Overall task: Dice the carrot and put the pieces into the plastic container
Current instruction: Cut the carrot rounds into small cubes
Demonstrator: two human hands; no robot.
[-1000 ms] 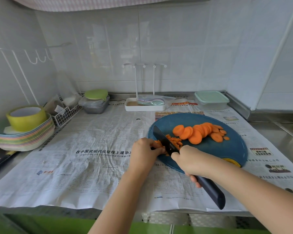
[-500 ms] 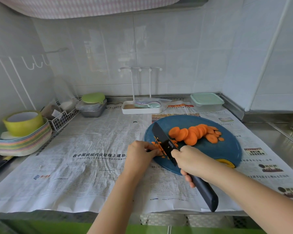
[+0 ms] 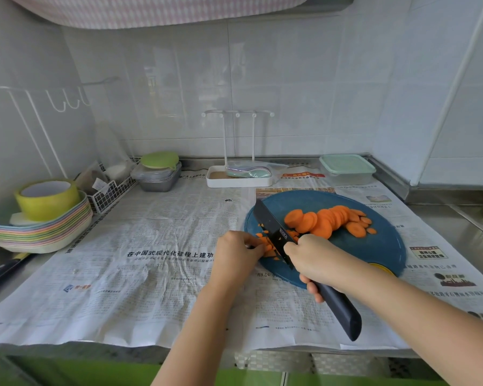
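Observation:
A round blue cutting board (image 3: 379, 252) lies on newspaper right of centre. A row of orange carrot slices (image 3: 326, 221) lies overlapping across its middle. Small diced carrot pieces (image 3: 268, 247) sit at the board's left edge. My right hand (image 3: 315, 259) grips the dark handle of a black knife (image 3: 273, 232), whose blade rests among the diced pieces. My left hand (image 3: 236, 256) holds the pieces with curled fingertips just left of the blade. A clear plastic container with a pale green lid (image 3: 346, 169) stands closed at the back right.
Stacked pastel plates with a yellow-green bowl (image 3: 43, 218) sit at the far left. A white wire basket (image 3: 109, 192), a grey lidded tub (image 3: 158, 174) and a white rack tray (image 3: 239, 178) line the back wall. A steel sink edge (image 3: 457, 215) runs along the right.
The knife blade has shifted slightly along the pile of diced pieces, and my left hand has stayed beside it. The view has dipped a little.

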